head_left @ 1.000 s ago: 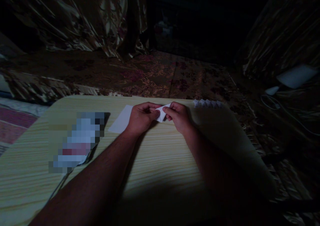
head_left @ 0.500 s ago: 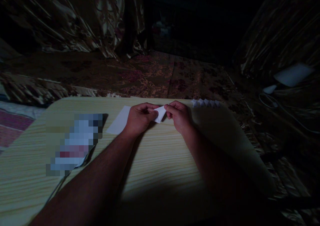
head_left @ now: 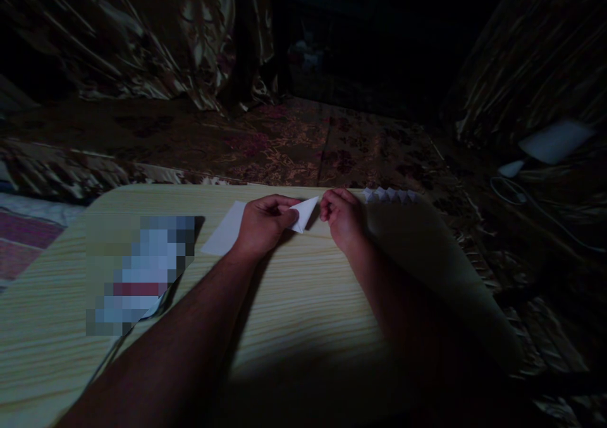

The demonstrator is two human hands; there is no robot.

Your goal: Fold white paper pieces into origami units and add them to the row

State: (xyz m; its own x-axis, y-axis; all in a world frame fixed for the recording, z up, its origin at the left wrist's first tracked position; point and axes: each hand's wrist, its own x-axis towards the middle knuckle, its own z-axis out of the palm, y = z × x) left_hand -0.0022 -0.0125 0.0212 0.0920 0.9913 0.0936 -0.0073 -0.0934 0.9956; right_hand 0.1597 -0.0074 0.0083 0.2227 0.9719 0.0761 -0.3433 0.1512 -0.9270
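My left hand [head_left: 265,226] pinches a small folded piece of white paper [head_left: 305,215] between thumb and fingers, just above the table. The paper has a pointed, triangular shape, with one tip reaching up to the right. Beside that tip is my right hand [head_left: 342,216], its fingers loosely curled and a little apart, holding nothing. A flat white sheet of paper [head_left: 220,233] lies on the table, partly hidden behind my left hand. Past my right hand, several small folded paper pieces [head_left: 389,195] stand in a row.
The pale wood-grain table [head_left: 303,301] has rounded corners. On its left lies a blurred-out flat object [head_left: 147,257] with a cable [head_left: 102,365]. Patterned fabric [head_left: 284,140] borders the far edge. A white object with a cord [head_left: 557,142] is at the right, off the table.
My right hand has let go of the folded paper's tip and drawn slightly right. My left hand still holds the paper in nearly the same place.
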